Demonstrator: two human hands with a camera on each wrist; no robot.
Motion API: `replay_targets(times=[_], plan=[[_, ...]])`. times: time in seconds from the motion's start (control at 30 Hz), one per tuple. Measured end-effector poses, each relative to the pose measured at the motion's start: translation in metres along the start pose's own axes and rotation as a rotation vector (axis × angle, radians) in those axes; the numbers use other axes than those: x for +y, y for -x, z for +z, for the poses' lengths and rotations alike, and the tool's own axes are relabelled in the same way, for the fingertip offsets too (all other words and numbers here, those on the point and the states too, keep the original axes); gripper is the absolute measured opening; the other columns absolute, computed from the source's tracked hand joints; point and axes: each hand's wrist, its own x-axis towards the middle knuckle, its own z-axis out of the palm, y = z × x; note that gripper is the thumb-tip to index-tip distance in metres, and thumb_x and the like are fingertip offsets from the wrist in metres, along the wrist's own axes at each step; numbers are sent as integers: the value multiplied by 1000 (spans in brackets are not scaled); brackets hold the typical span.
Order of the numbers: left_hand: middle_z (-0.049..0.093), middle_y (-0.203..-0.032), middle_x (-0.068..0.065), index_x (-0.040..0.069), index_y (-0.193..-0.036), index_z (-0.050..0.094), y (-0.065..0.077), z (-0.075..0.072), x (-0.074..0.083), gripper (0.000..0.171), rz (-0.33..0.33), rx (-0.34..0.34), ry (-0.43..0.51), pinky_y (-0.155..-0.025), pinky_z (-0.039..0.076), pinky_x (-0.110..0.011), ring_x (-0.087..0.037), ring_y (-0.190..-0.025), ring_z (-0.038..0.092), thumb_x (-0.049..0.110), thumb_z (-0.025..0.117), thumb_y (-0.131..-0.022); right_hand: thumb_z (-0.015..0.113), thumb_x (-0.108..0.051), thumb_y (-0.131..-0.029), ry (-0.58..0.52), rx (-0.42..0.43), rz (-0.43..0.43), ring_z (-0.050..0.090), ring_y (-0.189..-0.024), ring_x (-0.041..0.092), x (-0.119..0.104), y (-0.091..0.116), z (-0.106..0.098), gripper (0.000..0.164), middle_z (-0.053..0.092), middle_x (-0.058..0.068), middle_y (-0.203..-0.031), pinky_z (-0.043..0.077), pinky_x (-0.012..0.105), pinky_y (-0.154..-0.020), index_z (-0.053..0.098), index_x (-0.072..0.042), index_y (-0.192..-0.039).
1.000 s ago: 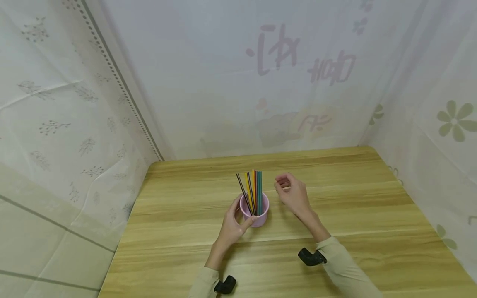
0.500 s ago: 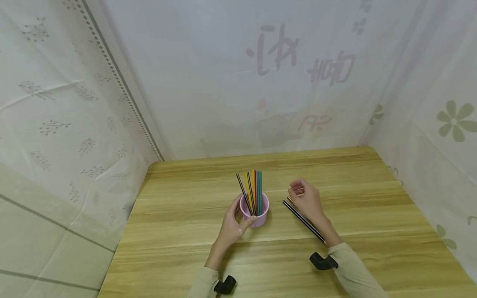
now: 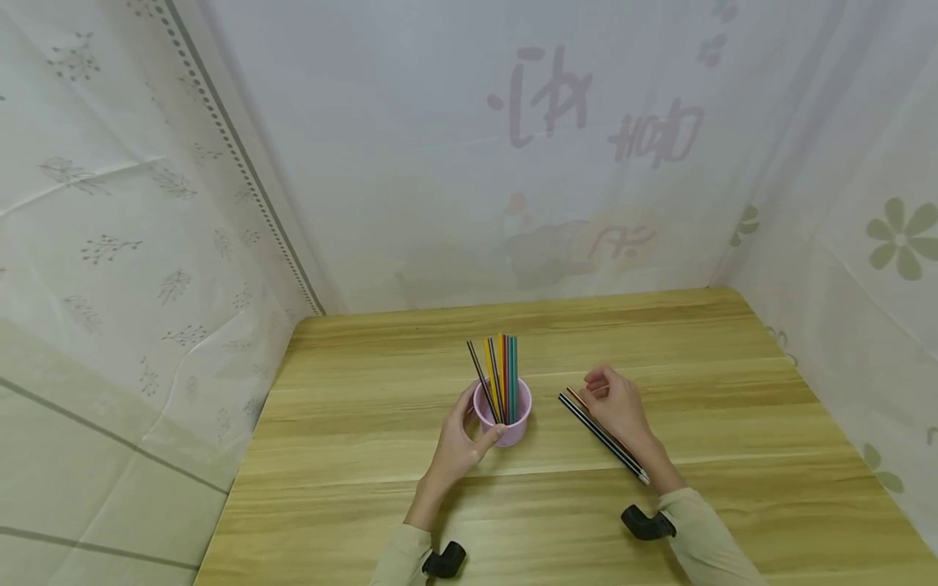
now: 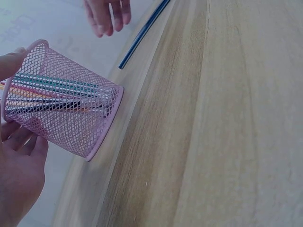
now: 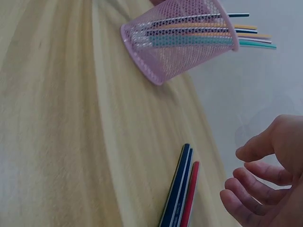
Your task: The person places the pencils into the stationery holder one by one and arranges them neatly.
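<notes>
My left hand (image 3: 458, 448) grips a pink mesh pen cup (image 3: 513, 437), thumb at the near side and fingers round the left. Several slim coloured sticks (image 3: 510, 362) stand in it, black, yellow, red and teal; their exact kind is unclear. Over the table to the cup's right, my right hand (image 3: 621, 411) has loosely bent fingers with nothing between them. Beside and partly beneath it lie dark sticks (image 3: 597, 431) with pale ends. The right wrist view shows a red stick (image 5: 190, 191) along with these, apart from my fingers (image 5: 255, 146).
The wood-grain table (image 3: 352, 456) has its far edge against a pale printed curtain (image 3: 410, 163). Another patterned curtain (image 3: 146, 244) hangs on the left. A black wrist mount (image 3: 648, 523) sits on the right sleeve, and a similar one (image 3: 444, 560) on the left.
My right hand has moved right and back toward me from near the cup. The sticks on the table, earlier hidden under that arm, have come into view. The left hand keeps its hold.
</notes>
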Motion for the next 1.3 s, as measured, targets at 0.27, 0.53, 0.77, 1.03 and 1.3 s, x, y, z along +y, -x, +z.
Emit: replay_targets(times=[0.27,0.53,0.77,1.03,1.3], plan=[[48,-151,-24,-2,-152,37,0,0,1,80,-11,-8,-25,-119,42,-43,-40,-138,50,5,80,-85,71,-3,-88,58,-35,-1,70,-78,24,15,5,-1,16,72,17,-91,59,26,-67,66,4,-101],[48,-151,-23,-1,-153,37,0,1,-2,81,-17,-2,-21,-119,41,-42,-38,-139,50,6,81,-85,74,1,-84,106,-24,-49,68,-72,21,26,9,2,13,72,15,-85,57,22,-62,67,4,-94],[48,-151,-23,0,-153,37,1,1,-2,81,-4,2,-18,-119,41,-45,-39,-138,50,6,80,-85,73,3,-81,159,-46,-47,66,-73,21,27,11,4,13,70,13,-83,56,26,-63,66,2,-92],[48,-151,-24,-1,-153,36,1,0,-1,81,-1,-9,-3,-119,42,-45,-40,-138,50,5,80,-86,70,2,-82,247,-73,-57,63,-72,18,28,5,4,9,68,7,-79,54,31,-65,68,0,-91],[48,-150,-24,0,-153,37,1,-1,-2,79,1,-10,-9,-118,42,-46,-40,-138,50,6,80,-86,68,3,-86,265,-66,-137,58,-67,16,22,-2,4,6,65,6,-75,49,28,-58,68,2,-92]])
